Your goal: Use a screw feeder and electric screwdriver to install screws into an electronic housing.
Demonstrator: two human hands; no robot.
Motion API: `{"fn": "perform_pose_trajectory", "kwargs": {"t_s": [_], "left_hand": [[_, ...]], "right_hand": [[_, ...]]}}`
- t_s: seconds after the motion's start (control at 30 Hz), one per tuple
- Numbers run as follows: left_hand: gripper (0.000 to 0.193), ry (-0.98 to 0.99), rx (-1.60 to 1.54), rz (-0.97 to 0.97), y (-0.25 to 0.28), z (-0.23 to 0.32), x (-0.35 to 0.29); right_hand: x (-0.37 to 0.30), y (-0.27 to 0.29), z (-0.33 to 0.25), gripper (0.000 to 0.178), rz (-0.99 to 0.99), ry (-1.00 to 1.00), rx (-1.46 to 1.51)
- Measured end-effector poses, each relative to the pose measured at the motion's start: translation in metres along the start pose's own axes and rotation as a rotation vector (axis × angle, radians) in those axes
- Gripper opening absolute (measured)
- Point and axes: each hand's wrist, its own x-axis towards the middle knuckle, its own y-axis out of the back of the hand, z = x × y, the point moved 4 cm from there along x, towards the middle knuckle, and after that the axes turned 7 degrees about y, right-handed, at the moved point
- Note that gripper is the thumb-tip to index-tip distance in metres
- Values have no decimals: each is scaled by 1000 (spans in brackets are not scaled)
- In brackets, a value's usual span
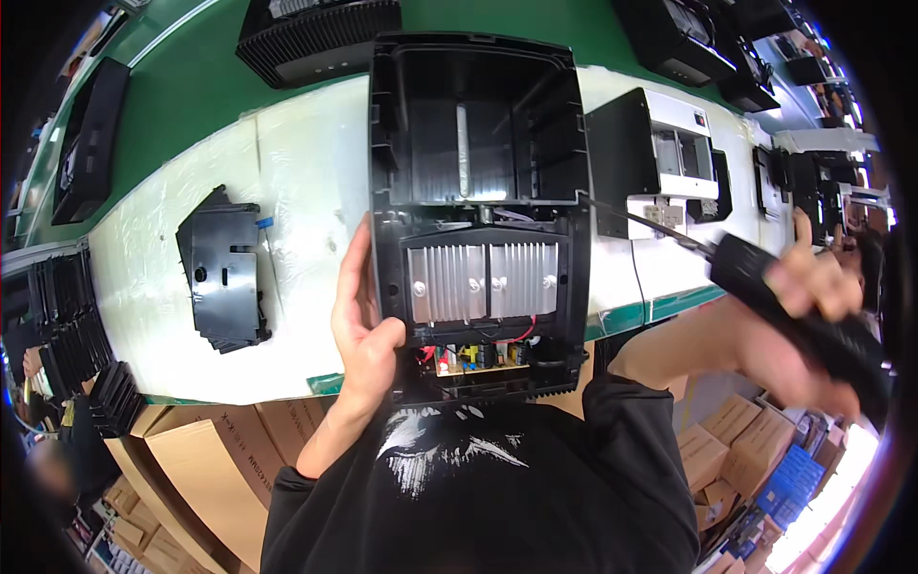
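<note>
My left hand (361, 335) grips the left side of a black plastic housing (384, 182), thumb near its lower half. The housing stands open toward me at the table's front edge. Inside it sit two ribbed silver heat sinks (447, 277), held by screws. Below them shows a circuit board (478, 358) with coloured parts and a red wire. My right hand (813, 287), partly blurred, wraps round a black power screwdriver (751, 271) off to the right. Its long thin shaft points left, the tip at the housing's right wall; whether it touches a screw I cannot tell.
Stacked black panels (225, 277) lie on the plastic-covered white table (296, 191) to the left. At right stands a white and black unit (684, 158). More black housings (320, 43) rest on the green surface behind. Cardboard boxes (215, 469) are below the table; another person is at far left.
</note>
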Motion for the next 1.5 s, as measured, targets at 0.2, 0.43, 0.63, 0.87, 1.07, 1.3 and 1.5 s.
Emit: {"fn": "perform_pose_trajectory", "kwargs": {"t_s": [0.2, 0.43, 0.63, 0.87, 1.07, 1.3, 1.5], "left_hand": [[94, 36, -32, -6, -2, 2, 0], [93, 25, 34, 19, 0, 0, 0], [94, 36, 71, 48, -4, 2, 0], [96, 51, 94, 90, -3, 1, 0], [97, 43, 100, 95, -2, 0, -1], [97, 53, 104, 93, -3, 1, -1], [97, 50, 119, 90, -2, 1, -1]], "right_hand": [[-23, 61, -91, 77, 427, 444, -482], [-61, 103, -74, 92, 677, 326, -806], [-67, 116, -46, 94, 600, 178, -762], [-55, 113, -38, 93, 598, 76, -739], [-50, 102, -33, 91, 438, 7, -550], [-61, 99, -37, 88, 488, -14, -531], [-75, 99, -35, 85, 505, -71, -569]]}}
